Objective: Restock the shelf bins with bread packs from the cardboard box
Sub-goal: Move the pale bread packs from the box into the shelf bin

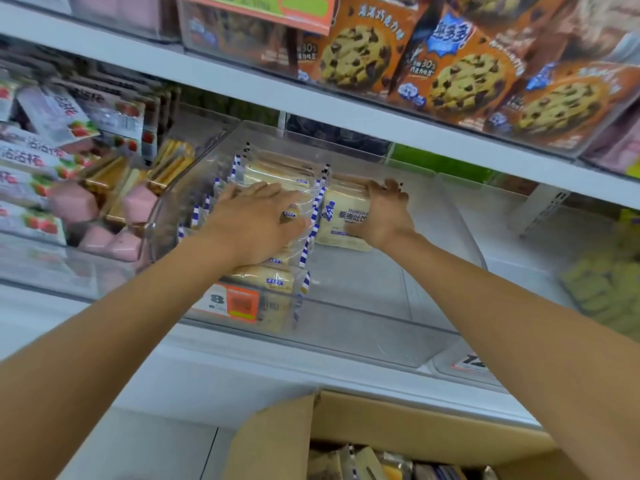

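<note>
The white shelf [242,362] carries a wide clear bin [381,329], and the board above it overhangs the far half, so any reach inside has to go in low, over the bin's near wall. Below, at the near edge, the cardboard box [277,441] stands open with more wrapped packs inside. Cookie bags [360,53] fill the upper shelf, and strawberry snack packs [45,157] crowd the next bin to the left; neither blocks the work. In the clear bin, a row of bread packs [277,181] fills the left side from far to near, while the right side is bare floor. One bread pack [341,223] stands just right of that row, toward the far end, touching it. These packs look light and soft, sliced bread in slick film, so they would likely crush under a hard squeeze and slide against each other; the broad flat faces or the top edge seem the best places to hold, with spread fingers. The left hand [256,216] lies flat on the row with fingers straight, pressing it leftward and holding nothing. The right hand [384,213] grips the single pack, fingers curled over its far top edge. An orange price label [230,303] sits on the bin's near wall.
</note>
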